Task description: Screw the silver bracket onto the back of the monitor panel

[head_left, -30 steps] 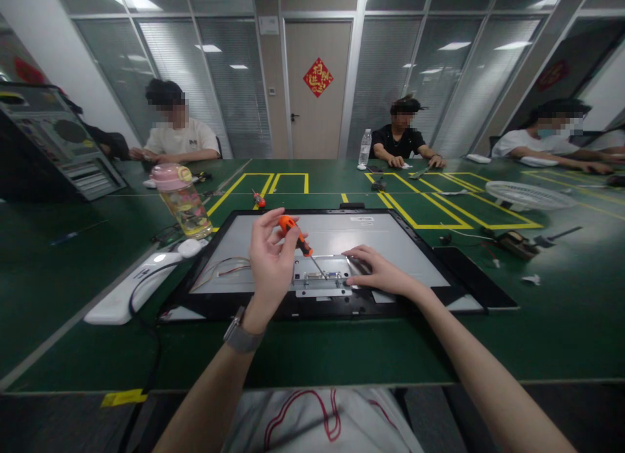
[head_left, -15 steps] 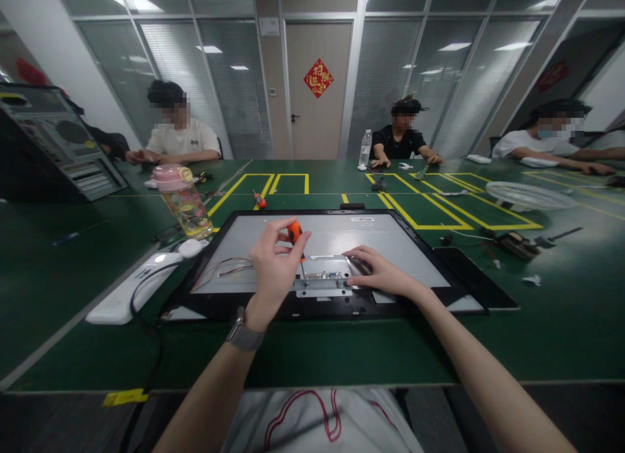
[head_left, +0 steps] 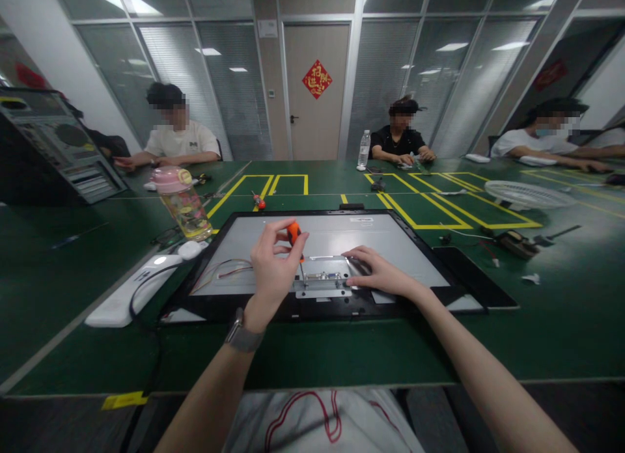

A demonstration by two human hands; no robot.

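My left hand (head_left: 276,261) is closed around the orange and black handle of a screwdriver (head_left: 294,233). The shaft points down, with its tip at the left side of a silver metal bracket (head_left: 322,292). A row of connectors shows along this bracket. My right hand (head_left: 378,271) grips the bracket's right side, thumb and fingertips around its edge; a dark patch under the palm is hard to make out. Beneath both hands lies a flat display panel (head_left: 400,235) with a grey back and black frame. Thin wires (head_left: 237,268) run over the panel left of my left hand.
Left of the panel are a white power strip (head_left: 131,290) with a black cable and a pink-lidded bottle (head_left: 183,202). A black slab (head_left: 473,280) lies at the right. A computer case (head_left: 58,144) stands far left. Several people sit across the green table (head_left: 351,355).
My hands and the screwdriver hold almost the same pose. Across the table, the person in black has brought both hands together over a small object.
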